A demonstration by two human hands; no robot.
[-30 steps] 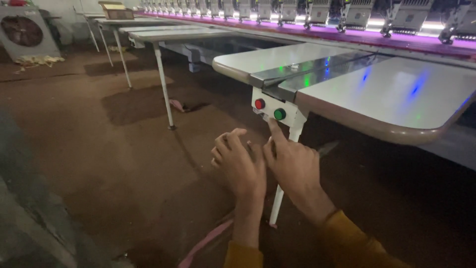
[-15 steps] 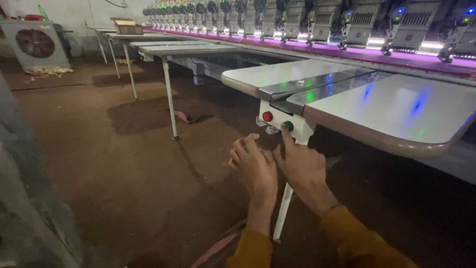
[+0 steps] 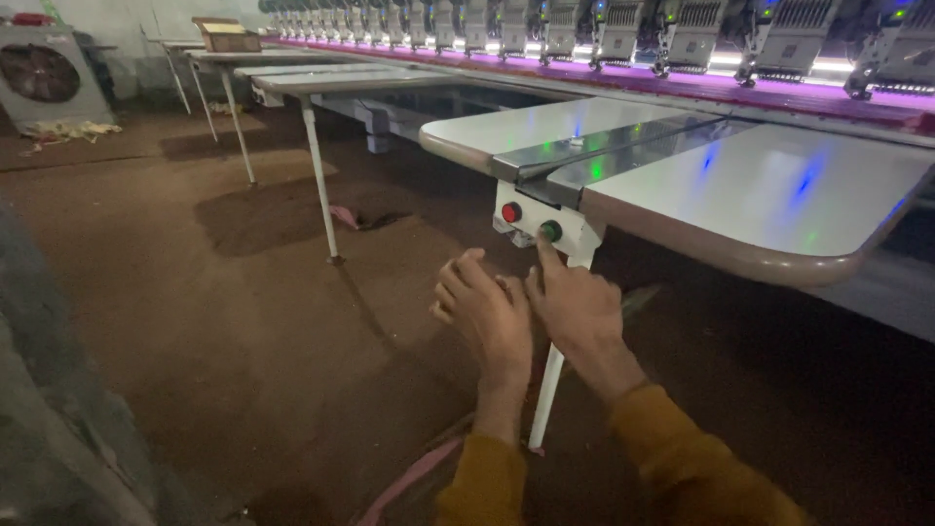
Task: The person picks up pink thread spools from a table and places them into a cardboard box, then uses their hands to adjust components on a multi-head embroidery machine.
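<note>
Both hands up at the button box under the table.
Right hand (image 3: 577, 310) stretches one finger to the green button (image 3: 551, 231); left hand (image 3: 484, 310) hangs loose-fingered beside it, grasping nothing; red button (image 3: 511, 212) just left.

Mustard-yellow long sleeves on both arms; left hand (image 3: 487, 312), right hand (image 3: 577, 310) bare.

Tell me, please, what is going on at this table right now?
A person in mustard sleeves stands at a white table in front of a long row of embroidery machines. The right hand points a finger up at the green button on a small white control box, just reaching it; a red button sits beside it. The left hand hovers open alongside, holding nothing.
</note>
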